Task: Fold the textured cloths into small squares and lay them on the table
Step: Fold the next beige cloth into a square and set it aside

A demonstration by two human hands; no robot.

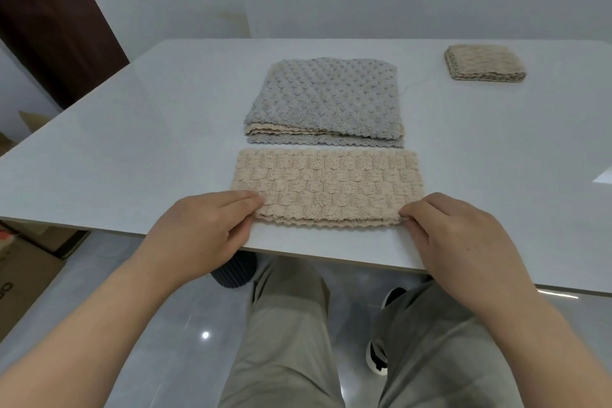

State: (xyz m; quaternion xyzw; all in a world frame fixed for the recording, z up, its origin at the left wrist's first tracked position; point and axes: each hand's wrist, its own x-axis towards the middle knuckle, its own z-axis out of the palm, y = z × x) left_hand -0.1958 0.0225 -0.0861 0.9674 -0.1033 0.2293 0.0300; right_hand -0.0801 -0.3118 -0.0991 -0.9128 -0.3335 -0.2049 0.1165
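Observation:
A beige textured cloth [326, 187] lies folded into a long strip near the table's front edge. My left hand [202, 225] pinches its near left corner, and my right hand [453, 235] pinches its near right corner. Just behind it a stack of unfolded cloths [323, 99], grey on top with beige edges showing, lies flat. At the far right sits a small folded beige square [485, 62].
The white table [132, 142] has its front edge right under my hands. Below it are my legs, a dark ribbed cylinder [233, 272] and a glossy tiled floor. Cardboard boxes [23, 252] stand at the left. A dark door is at the far left.

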